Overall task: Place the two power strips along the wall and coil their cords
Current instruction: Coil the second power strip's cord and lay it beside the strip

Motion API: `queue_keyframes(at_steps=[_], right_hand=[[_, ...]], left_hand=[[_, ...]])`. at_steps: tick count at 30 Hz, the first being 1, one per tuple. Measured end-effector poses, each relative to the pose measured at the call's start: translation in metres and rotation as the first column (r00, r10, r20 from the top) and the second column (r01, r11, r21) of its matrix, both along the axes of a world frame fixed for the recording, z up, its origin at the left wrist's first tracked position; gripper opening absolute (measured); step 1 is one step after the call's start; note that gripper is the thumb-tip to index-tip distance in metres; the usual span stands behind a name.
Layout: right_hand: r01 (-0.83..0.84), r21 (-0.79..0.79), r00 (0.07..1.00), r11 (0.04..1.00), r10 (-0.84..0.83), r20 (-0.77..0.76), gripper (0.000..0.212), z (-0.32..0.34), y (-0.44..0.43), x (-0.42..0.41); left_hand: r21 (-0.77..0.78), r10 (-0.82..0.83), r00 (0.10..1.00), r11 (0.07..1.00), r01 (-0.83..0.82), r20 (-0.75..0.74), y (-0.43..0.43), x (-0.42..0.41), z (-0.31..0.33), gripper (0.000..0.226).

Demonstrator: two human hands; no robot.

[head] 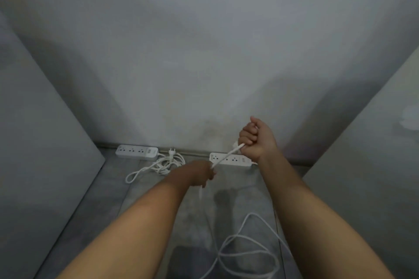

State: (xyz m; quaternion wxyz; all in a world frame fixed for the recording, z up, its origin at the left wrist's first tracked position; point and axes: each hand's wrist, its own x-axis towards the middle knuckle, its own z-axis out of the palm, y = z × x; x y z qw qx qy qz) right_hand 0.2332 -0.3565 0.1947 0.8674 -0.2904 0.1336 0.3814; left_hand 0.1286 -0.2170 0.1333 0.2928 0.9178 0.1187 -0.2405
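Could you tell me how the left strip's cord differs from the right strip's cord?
The left cord lies bundled on the floor beside its strip, untouched; the right cord is stretched taut between the left hand and right hand. The left cord's plug shows; the right cord trails in loose loops. Both are white.

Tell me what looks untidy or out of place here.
The right strip's cord sprawls in loose loops on the floor, uncoiled. The left strip's cord is bundled, but one loop trails out.

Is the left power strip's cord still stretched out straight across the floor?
No: the left power strip has its cord bunched in loose loops beside it by the wall.
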Motion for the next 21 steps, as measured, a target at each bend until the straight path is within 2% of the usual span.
queue_keyframes(at_steps=[2,5,8,10,12,14,16,19,20,21], right_hand=[[-0.033,0.05,0.999,0.998,0.033,-0.004,0.056,0.0,-0.008,0.018],[-0.129,0.044,0.991,0.991,0.128,0.035,0.063,-0.001,-0.014,0.04],[-0.187,-0.035,0.974,0.982,0.19,0.12,0.062,0.004,-0.019,0.051],[-0.224,-0.041,0.962,0.974,0.227,0.15,0.055,0.006,-0.023,0.045],[-0.255,0.017,0.958,0.967,0.25,0.14,0.055,0.008,-0.028,0.032],[-0.26,0.04,0.959,0.965,0.253,0.124,0.057,0.008,-0.034,0.018],[-0.272,0.018,0.952,0.962,0.266,0.149,0.056,0.01,-0.036,0.001],[-0.3,0.029,0.938,0.954,0.289,0.192,0.056,0.028,-0.031,-0.025],[-0.308,0.043,0.933,0.95,0.293,0.208,0.056,0.04,-0.03,-0.031],[-0.314,0.042,0.927,0.949,0.297,0.228,0.057,0.054,-0.028,-0.036]], left_hand=[[-0.009,-0.022,0.997,1.0,0.022,-0.069,0.007,0.012,-0.004,0.033],[-0.033,-0.035,0.96,0.999,0.027,-0.276,0.007,0.024,-0.025,0.039],[-0.171,0.057,0.888,0.974,-0.151,-0.457,0.002,0.032,-0.039,0.038],[-0.287,0.129,0.846,0.905,-0.314,-0.517,0.0,0.034,-0.033,0.029],[-0.294,0.212,0.866,0.881,-0.369,-0.453,0.006,0.035,-0.019,0.011],[-0.306,0.324,0.881,0.848,-0.432,-0.346,0.019,0.031,-0.008,0.018],[-0.275,0.333,0.93,0.889,-0.365,-0.158,0.038,0.023,0.004,0.025],[-0.06,0.309,0.941,0.951,-0.304,0.139,0.058,0.014,0.011,0.013],[-0.021,0.288,0.936,0.957,-0.29,0.204,0.059,0.009,0.016,0.012],[0.036,0.219,0.953,0.972,-0.232,0.21,0.057,0.004,0.02,0.014]])
